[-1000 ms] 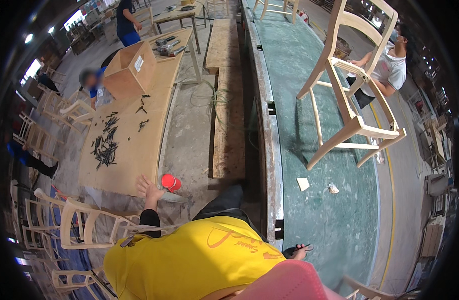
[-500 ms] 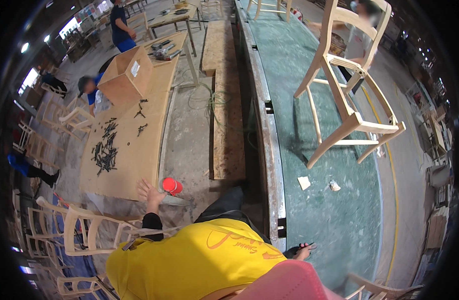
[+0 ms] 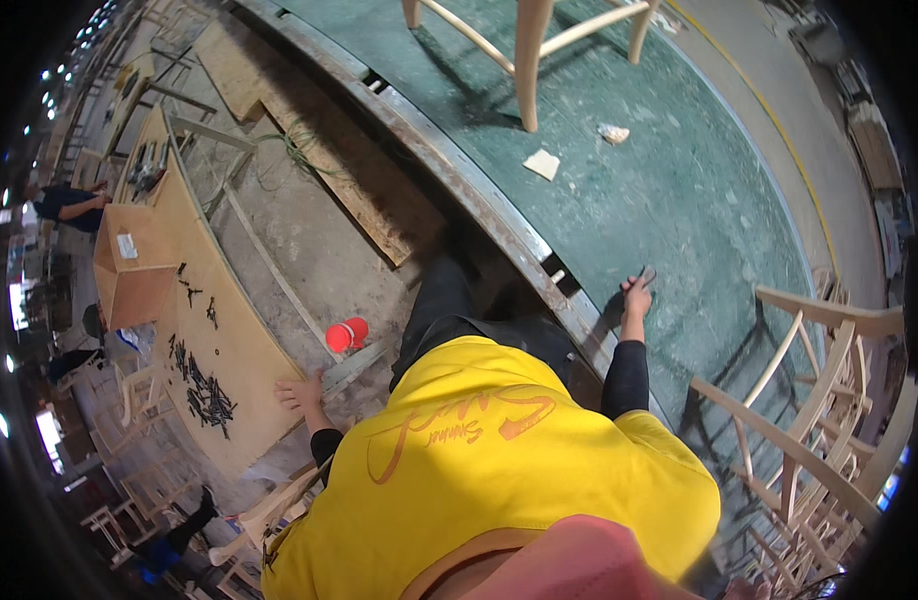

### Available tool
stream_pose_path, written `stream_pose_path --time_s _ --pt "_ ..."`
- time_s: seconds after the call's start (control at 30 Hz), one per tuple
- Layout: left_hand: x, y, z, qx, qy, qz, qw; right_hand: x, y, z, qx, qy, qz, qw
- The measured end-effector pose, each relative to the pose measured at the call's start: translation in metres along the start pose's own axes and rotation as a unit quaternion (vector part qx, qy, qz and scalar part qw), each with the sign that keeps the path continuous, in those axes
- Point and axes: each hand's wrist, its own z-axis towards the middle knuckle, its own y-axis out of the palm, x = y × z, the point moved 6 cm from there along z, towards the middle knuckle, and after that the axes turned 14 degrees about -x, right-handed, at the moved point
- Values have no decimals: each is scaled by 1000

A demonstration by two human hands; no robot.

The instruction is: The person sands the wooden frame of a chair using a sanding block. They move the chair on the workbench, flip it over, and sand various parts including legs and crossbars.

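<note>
My left hand (image 3: pixel 297 393) lies with fingers spread on the near corner of a plywood table (image 3: pixel 219 300). A pile of black bolts (image 3: pixel 204 392) is spread over the plywood beyond it. Close to that hand, by the table's end, is a red container (image 3: pixel 347 334). My right hand (image 3: pixel 636 296) is over the green work surface (image 3: pixel 699 230), closed around a small dark tool (image 3: pixel 647 274) whose exact kind I cannot make out. Farther off, a bare wooden chair (image 3: pixel 529 75) stands on the green surface, its upper part cut off by the picture's edge.
Several wooden chairs (image 3: pixel 794 450) crowd the right side. A plywood box (image 3: pixel 139 255) and power tools (image 3: pixel 149 165) are on the table. Two pale scraps, one flat piece (image 3: pixel 542 164) and one crumpled piece (image 3: pixel 613 133), lie near the chair. People work at the left; a long board (image 3: pixel 329 170) lies between the tables.
My view has turned toward the right, so the chair sits higher and more chairs appear at right. My right arm shows more fully, still with the dark tool; my left hand stays on the table corner.
</note>
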Motion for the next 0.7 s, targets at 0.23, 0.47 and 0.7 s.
stream_pose_path --time_s 0.23,0.47,0.7 --pt "166 -12 -87 184 468 21 864 -69 92 -35 -69 -39 47 996" --pt "397 80 -267 -117 762 78 632 -115 198 -73 -168 -17 36 985" --pt "539 184 -359 -180 821 202 503 -103 213 -98 -144 -6 18 989"
